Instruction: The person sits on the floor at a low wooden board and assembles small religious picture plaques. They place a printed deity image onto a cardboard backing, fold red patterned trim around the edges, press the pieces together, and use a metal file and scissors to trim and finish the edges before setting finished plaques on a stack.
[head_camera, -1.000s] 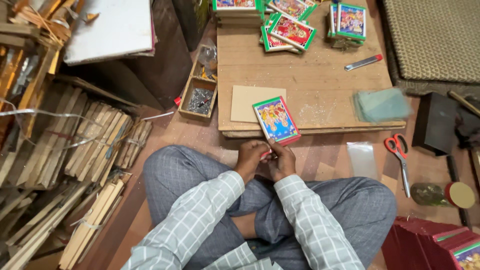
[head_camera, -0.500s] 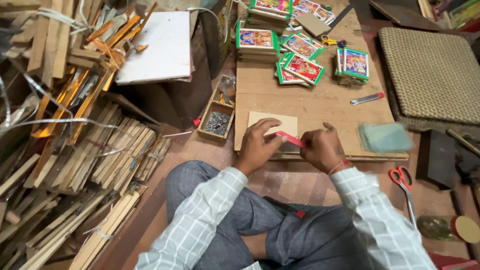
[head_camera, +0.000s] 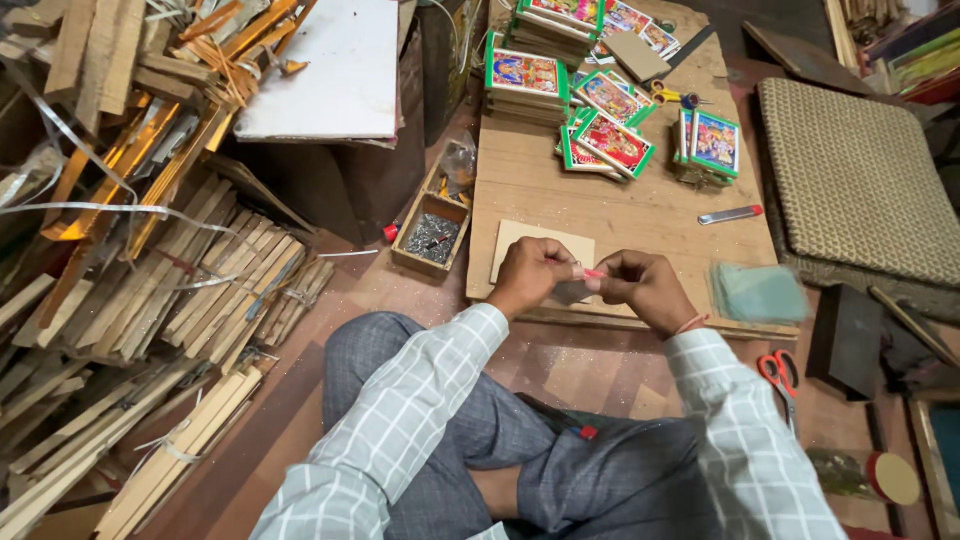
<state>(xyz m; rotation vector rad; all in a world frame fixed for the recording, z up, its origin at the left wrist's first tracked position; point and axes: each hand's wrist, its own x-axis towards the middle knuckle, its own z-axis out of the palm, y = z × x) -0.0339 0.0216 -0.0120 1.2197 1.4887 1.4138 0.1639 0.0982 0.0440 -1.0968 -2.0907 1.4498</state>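
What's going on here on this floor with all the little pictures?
A person sits cross-legged at a low wooden board. The left hand and right hand together pinch a small clear piece with a red strip above a plain card. Stacks of framed pictures lie farther back; red scissors rest on the floor.

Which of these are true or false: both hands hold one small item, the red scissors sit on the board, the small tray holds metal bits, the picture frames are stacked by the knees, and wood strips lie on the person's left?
1. Both the left hand and the right hand pinch one small clear piece with a red edge. True.
2. The red-handled scissors lie on the wooden board. False: they lie on the floor, right of the board.
3. The small wooden tray holds small metal bits. True.
4. The green-bordered picture frames sit by the knees. False: they are at the board's far end.
5. Wood strips are piled on the left. True.
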